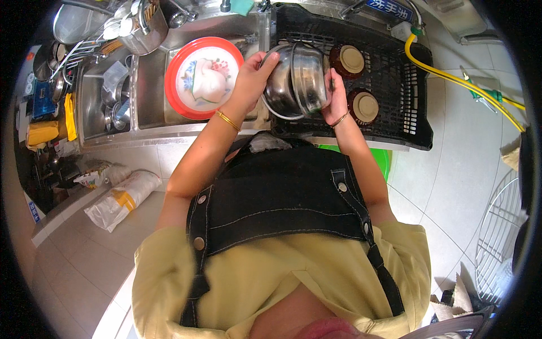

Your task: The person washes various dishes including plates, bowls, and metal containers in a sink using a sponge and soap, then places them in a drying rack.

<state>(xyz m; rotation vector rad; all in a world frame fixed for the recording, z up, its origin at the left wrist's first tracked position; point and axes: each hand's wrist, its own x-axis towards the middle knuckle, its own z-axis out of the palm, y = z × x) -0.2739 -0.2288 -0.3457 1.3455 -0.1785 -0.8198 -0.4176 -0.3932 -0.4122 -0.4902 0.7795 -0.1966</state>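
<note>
Two stainless steel bowls, tilted on their sides and one partly inside the other, are between my hands. My left hand grips the rim of the left bowl, thumb on top. Around the base of the right bowl, my right hand curls its fingers. Below them lies a black plastic crate. Inside the crate, two brown bowls, the far one and the near one, sit upside down with pale bases up. Left of my hands, a red-rimmed basin with a flower pattern holds a white cloth-like thing.
The basin stands in a steel sink. Another sink compartment at left holds metal ware. A utensil holder stands behind. At right, a yellow hose crosses above the floor. A green tub shows under the crate's edge.
</note>
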